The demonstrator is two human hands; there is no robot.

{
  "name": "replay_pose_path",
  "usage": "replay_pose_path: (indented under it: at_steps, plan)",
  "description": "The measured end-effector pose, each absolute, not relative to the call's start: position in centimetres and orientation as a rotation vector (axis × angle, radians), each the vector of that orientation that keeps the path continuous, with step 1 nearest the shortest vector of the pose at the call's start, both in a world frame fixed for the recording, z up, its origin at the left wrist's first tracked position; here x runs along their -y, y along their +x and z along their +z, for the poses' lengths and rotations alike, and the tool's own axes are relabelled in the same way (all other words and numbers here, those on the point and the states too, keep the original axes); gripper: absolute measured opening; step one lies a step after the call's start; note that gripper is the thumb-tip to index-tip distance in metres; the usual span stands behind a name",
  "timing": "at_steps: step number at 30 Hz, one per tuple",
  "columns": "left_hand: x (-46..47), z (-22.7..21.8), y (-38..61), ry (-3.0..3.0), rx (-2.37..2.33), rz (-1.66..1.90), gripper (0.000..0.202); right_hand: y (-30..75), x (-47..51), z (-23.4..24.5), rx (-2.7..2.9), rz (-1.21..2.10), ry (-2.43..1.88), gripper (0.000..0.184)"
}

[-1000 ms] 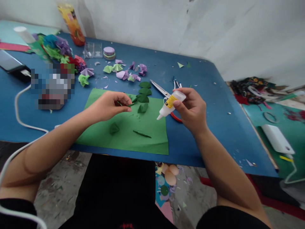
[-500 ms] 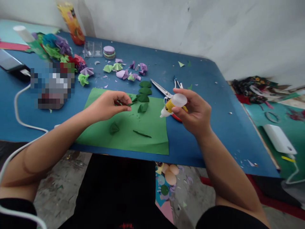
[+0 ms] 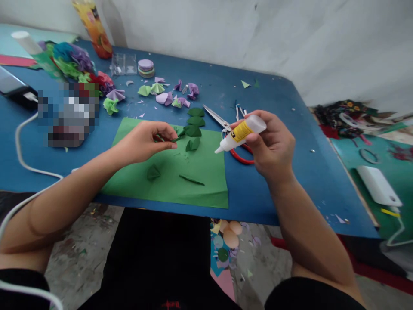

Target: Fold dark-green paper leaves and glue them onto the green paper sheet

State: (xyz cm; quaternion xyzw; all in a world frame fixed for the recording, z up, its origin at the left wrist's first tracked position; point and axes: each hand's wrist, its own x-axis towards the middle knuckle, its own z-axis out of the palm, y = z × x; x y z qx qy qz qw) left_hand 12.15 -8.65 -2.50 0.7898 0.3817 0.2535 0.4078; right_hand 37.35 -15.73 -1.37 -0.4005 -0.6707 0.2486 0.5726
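Fingers and thumb of the right hand (image 3: 274, 148) grasp a white squeeze bottle (image 3: 241, 132) with a yellow label, tilted so that its nozzle points down and left, in the air over the right side of the green sheet. The left hand (image 3: 150, 140) pinches a thin green piece (image 3: 177, 138) between thumb and fingertips (most of it is hidden by the fingers). Nearest the person on the sheet (image 3: 209, 191) lie a thin dark green strip (image 3: 191, 179) and a folded green piece (image 3: 154, 172). Farther up, just beyond the left fingertips, sits a curled green piece (image 3: 192, 144), then a short row of dark green fans (image 3: 195, 121) running past the sheet's far edge. Red-handled scissors (image 3: 241, 156) lie behind the bottle, blades pointing away to the left. Beyond them, lilac and pale green paper pieces (image 3: 165, 99) are scattered across the blue table (image 3: 254, 193). Toward the wall (image 3: 209, 26) stand a macaron-shaped thing (image 3: 146, 68), a clear case (image 3: 124, 64) and an orange drink bottle (image 3: 95, 32).
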Motion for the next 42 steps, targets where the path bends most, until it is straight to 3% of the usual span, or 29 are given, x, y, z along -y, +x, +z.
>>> replay_pose_path:
  at_steps: [28, 38, 42]
  plan:
    - [8.7, -2.7, 12.2, 1.977, -0.974, 0.603, 0.022, 36.7, 16.7, -1.0, 1.604, 0.615, -0.903, 0.031]
    - [9.1, -3.0, 12.4, 1.957, -0.901, 0.653, 0.026, 37.1, 16.0, -1.5, 1.482, 0.744, -0.935, 0.047]
    - [9.6, -2.8, 12.6, 1.966, -0.906, 0.633, 0.024, 36.7, 16.1, -1.7, 1.489, 0.654, -0.944, 0.041]
